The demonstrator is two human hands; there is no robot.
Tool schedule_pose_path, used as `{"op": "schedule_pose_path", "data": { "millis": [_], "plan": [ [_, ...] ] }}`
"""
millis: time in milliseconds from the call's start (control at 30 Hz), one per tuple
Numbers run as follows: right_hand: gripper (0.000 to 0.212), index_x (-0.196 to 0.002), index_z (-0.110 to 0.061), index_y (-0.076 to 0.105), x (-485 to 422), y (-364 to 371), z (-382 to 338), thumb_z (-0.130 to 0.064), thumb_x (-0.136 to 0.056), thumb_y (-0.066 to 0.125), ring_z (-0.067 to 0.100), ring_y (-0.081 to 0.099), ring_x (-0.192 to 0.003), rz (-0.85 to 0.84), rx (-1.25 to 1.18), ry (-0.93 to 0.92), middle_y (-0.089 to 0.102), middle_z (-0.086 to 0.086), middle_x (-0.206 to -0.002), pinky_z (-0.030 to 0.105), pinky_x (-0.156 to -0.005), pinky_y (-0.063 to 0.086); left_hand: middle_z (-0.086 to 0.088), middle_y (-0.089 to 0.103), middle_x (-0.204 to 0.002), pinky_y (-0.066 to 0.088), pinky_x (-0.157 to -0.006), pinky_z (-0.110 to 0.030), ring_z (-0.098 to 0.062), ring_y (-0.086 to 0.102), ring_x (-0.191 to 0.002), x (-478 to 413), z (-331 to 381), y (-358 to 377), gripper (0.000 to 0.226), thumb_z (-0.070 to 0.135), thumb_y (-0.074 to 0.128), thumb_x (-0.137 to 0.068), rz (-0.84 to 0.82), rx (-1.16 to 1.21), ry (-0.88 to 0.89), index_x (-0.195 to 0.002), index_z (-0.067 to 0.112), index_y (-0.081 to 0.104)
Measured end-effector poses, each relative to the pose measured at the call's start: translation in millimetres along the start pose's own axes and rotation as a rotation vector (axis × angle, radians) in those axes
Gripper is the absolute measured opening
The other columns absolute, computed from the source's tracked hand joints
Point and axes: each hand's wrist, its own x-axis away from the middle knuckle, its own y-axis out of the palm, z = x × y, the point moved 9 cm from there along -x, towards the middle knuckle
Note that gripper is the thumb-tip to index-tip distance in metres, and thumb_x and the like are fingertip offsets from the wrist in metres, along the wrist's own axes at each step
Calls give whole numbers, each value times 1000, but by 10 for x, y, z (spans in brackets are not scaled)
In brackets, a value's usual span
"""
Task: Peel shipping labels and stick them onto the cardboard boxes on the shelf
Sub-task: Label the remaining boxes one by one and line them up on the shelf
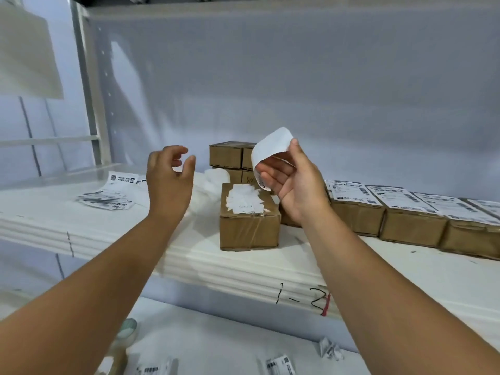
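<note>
My right hand (293, 182) pinches a curled white shipping label (270, 147) and holds it up above the shelf. Just below it stands a cardboard box (249, 226) with torn white label remains on its top. My left hand (169, 180) hovers to the left of that box with loosely curled fingers and holds nothing. A row of cardboard boxes with labels on top (411, 212) runs to the right along the white shelf (243, 269). A stack of small boxes (230, 155) stands behind the near box.
Loose printed label sheets (108, 197) lie at the shelf's left. Crumpled white backing paper (213, 182) sits behind my left hand. On the lower surface lie a tape roll (127, 330), a crumpled scrap (330, 350) and more labels (280, 366).
</note>
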Motion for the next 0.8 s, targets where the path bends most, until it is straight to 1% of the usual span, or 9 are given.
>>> {"op": "schedule_pose_path", "data": {
  "millis": [100,267,400,467,500,567,633,700,800],
  "plan": [
    [29,-97,-8,59,20,17,2,-35,-97,49,21,71,-67,-18,-69,15,71,13,-79,25,-55,57,2,55,-103,45,-70,-7,1,57,-79,170,396,182,17,21,68,-85,-174,129,146,-101,18,62],
    [27,-101,-6,59,49,88,41,-30,-98,48,16,66,-63,-83,-89,51,66,11,-84,26,-55,56,7,41,-115,43,-78,-7,-3,54,-93,366,894,515,60,23,80,-71,-363,108,223,-122,24,49],
    [33,-108,-5,59,79,117,75,-34,-96,48,21,67,-90,-156,-53,63,67,12,-98,31,-83,56,7,51,-100,45,-74,-14,-11,55,-96,338,971,495,47,3,63,-81,-319,127,160,-120,24,47],
    [34,-107,-7,62,107,140,55,-36,-91,55,19,66,-96,-192,10,41,68,11,-102,28,-82,57,13,56,-87,42,-61,-9,-5,57,-83,331,954,445,42,-3,55,-84,-308,152,116,-116,22,49],
    [35,-104,-9,64,125,160,39,-38,-84,65,18,65,-97,-208,35,28,68,10,-103,27,-80,56,14,57,-84,40,-55,-9,-4,57,-77,334,946,422,40,-5,53,-85,-308,168,96,-115,21,49],
    [54,-96,-16,69,138,191,35,-44,-53,87,14,65,-95,-254,45,25,69,4,-99,26,-79,53,13,58,-84,39,-49,-9,-4,55,-69,337,927,386,38,-6,51,-87,-303,186,64,-115,20,49],
    [71,-96,-22,70,156,211,27,-47,-33,91,10,64,-91,-309,41,21,71,-3,-98,25,-81,50,11,59,-88,42,-46,-11,-4,56,-68,323,913,341,30,-1,48,-92,-278,196,32,-113,22,49],
    [66,-106,-24,68,196,252,1,-44,-46,88,7,65,-91,-356,74,13,71,-4,-105,23,-77,50,4,63,-97,45,-45,-12,-4,61,-73,288,863,304,24,4,48,-94,-248,244,-29,-107,25,46],
    [22,-103,-15,66,203,214,17,-22,-81,67,10,67,-77,-277,117,29,73,1,-94,22,-63,49,-5,65,-112,55,-56,-25,-20,68,-84,286,706,356,25,6,50,-94,-275,392,-216,-105,25,39]
  ]
}}
